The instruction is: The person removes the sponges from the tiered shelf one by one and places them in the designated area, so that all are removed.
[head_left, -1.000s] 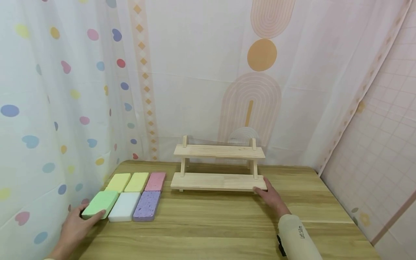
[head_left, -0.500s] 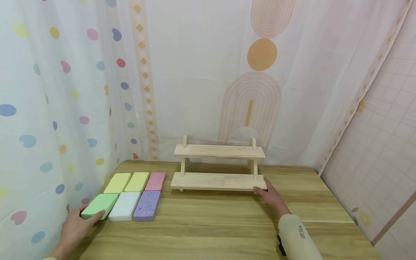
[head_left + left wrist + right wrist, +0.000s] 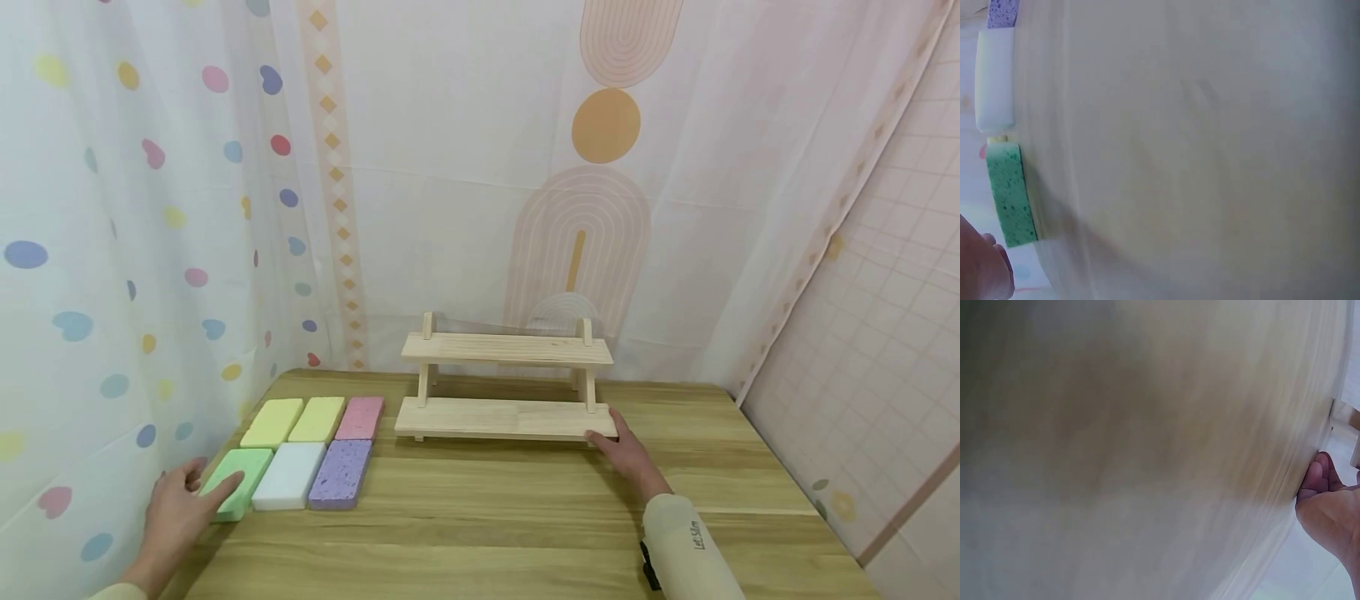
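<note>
My left hand (image 3: 177, 510) is at the green sponge (image 3: 253, 467), thumb over its near left part and the other fingers off to the left, loosely bent and apart from it. In the left wrist view the green sponge (image 3: 1012, 195) lies flat on the table, with part of the left hand (image 3: 984, 265) beside it. To its right lie a white sponge (image 3: 289, 475) and a purple one with dark pores. My right hand (image 3: 628, 454) grips the right end of the lower board of a two-tier wooden shelf (image 3: 498, 418), thumb in front.
Behind the front row lie two yellow sponges and a pink sponge (image 3: 360, 418). The wooden table (image 3: 487, 517) runs back to a patterned curtain (image 3: 450, 208) behind the shelf. Another curtain, with coloured dots, hangs close along the left side.
The green sponge has turned and now lies in line beside the white one. My left hand has let go of it, its fingers drawing off to the left. The right hand stays on the shelf.
</note>
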`<state>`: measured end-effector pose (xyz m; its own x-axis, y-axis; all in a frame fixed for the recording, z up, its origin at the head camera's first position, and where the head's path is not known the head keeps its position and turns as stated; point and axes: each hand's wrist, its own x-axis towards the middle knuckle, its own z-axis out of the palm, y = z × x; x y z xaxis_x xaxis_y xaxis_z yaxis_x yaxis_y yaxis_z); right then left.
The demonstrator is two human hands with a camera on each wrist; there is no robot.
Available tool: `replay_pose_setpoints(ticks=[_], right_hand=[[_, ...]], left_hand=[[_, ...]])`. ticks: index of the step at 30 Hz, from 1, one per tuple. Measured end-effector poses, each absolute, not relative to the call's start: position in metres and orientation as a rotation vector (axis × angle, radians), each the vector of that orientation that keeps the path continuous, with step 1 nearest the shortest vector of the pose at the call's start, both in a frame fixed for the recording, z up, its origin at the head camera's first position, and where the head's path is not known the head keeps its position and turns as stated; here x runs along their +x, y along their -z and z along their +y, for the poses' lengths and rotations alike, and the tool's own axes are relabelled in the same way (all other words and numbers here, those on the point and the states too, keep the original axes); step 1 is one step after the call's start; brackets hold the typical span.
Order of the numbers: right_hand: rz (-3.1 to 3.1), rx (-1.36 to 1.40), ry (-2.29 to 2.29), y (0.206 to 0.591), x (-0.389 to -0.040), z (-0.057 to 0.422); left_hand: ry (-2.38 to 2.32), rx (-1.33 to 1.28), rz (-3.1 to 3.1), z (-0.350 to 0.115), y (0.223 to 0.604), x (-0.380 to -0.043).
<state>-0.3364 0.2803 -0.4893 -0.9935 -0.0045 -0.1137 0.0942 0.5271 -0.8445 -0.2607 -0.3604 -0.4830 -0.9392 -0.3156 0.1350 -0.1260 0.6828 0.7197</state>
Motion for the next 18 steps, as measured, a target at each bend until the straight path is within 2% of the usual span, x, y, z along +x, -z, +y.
replay_pose_setpoints(ticks=[9,18], right_hand=[[2.658,0.049,1.488,0.488,-0.338,0.281],[2.701,0.031,1.468,0.484,-0.336,0.286]], left_hand=[[1.146,0.312,-2.584,-0.334,0.474,-0.273],[1.293,0.224,-2.518,-0.279,0.461,-0.298]])
